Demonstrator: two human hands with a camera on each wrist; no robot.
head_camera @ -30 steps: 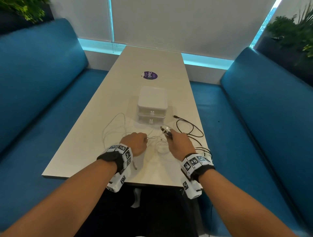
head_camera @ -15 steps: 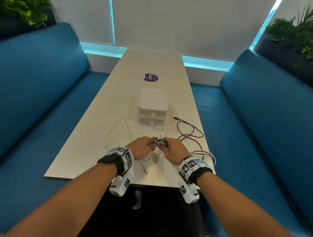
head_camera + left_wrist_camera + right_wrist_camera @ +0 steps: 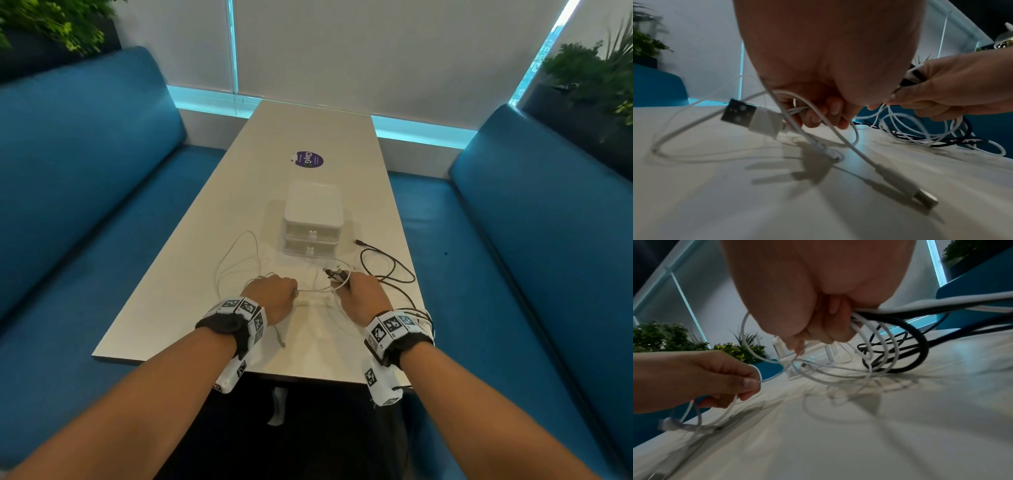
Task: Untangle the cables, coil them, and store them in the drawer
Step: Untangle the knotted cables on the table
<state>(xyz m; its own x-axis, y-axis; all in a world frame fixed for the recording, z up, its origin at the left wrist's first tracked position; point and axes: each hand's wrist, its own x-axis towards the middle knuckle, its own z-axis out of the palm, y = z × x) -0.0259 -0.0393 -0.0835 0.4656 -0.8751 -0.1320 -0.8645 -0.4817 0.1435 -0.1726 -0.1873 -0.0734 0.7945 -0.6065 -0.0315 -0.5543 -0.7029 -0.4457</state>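
White cables [image 3: 236,263] and a black cable [image 3: 387,263] lie tangled on the near end of the table [image 3: 191,260]. My left hand [image 3: 274,296] is curled round white cable strands [image 3: 797,110], and a white USB plug [image 3: 754,117] hangs beside its fingers. My right hand [image 3: 363,294] grips a bundle of white and black cable [image 3: 875,331] with dark plugs [image 3: 335,274] sticking out past its knuckles. A white strand [image 3: 313,290] runs taut between both hands. The white two-drawer box [image 3: 313,219] stands just beyond them, both drawers closed.
Blue bench seats [image 3: 85,192] run along both sides of the table. A purple round sticker [image 3: 309,159] sits further up the tabletop. Black cable loops [image 3: 416,313] reach the table's right edge by my right wrist. Plants [image 3: 596,68] stand behind the seat backs.
My hands came together half a second ago and have since moved apart, drawing a white strand out between them. The right hand still holds its plugs.
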